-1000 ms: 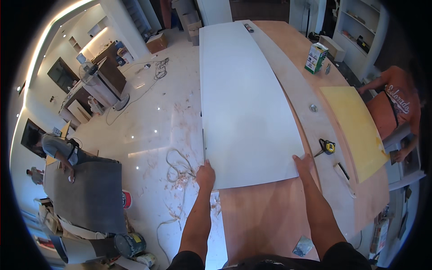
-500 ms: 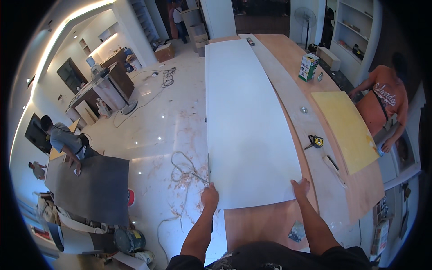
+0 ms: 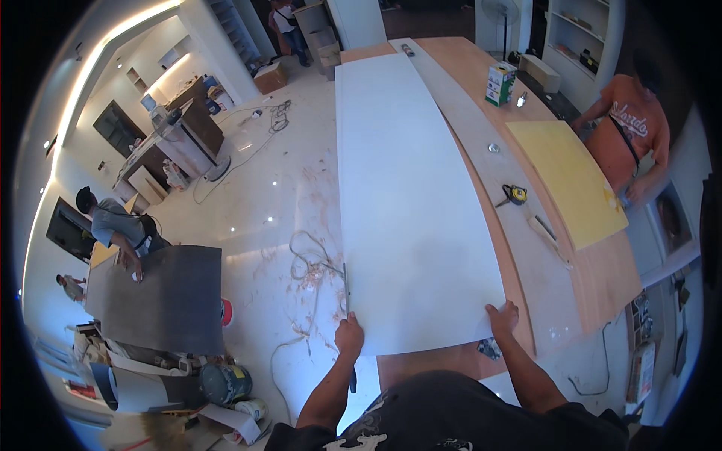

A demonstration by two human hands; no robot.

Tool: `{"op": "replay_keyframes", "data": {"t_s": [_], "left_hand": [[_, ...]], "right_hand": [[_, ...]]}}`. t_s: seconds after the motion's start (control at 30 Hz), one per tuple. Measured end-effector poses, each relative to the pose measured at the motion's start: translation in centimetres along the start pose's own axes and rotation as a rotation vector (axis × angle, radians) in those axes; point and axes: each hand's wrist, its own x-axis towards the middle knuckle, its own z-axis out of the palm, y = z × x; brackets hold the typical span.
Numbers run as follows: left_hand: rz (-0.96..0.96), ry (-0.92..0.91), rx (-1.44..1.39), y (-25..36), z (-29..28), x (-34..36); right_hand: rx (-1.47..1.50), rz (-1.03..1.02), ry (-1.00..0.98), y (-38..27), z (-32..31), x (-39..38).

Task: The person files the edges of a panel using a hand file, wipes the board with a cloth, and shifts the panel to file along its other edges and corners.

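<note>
A long white sheet (image 3: pixel 414 203) lies lengthwise over plywood boards on the work table. My left hand (image 3: pixel 349 336) is closed on its near left corner, fingers curled at the edge. At the near right corner my right hand (image 3: pixel 502 319) grips the same sheet, thumb on top; its other fingers are partly hidden. A thin grey strip-like tool (image 3: pixel 346 286) stands along the sheet's left edge, just beyond my left hand; its kind is unclear. Beside my right hand, a small grey-blue packet (image 3: pixel 489 348) pokes out from under the sheet on the reddish plywood (image 3: pixel 429 367).
Right of the sheet lie a tape measure (image 3: pixel 514 195), a white-handled tool (image 3: pixel 547 237), a yellow board (image 3: pixel 568 180) and a box (image 3: pixel 500 83). A person in orange (image 3: pixel 632 131) stands there. Left, another person (image 3: pixel 124 225) leans on a dark sheet (image 3: pixel 169 301). Cable (image 3: pixel 308 259) crosses the floor.
The white sheet has slid toward me over the plywood and now partly covers the packet. Both hands keep their hold. My torso reaches farther into view.
</note>
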Motion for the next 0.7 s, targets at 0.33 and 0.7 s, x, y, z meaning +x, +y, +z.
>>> {"op": "replay_keyframes", "data": {"t_s": [0.33,0.7], "left_hand": [[0.064,0.024,0.046,-6.3,3.4,-4.1],[0.435,-0.039,0.07,-8.4,4.9,0.2]], "right_hand": [[0.031,0.032,-0.063,5.0,-2.9,-5.8],[0.765,0.152,-0.292,8.8,-6.1,-2.7]]}}
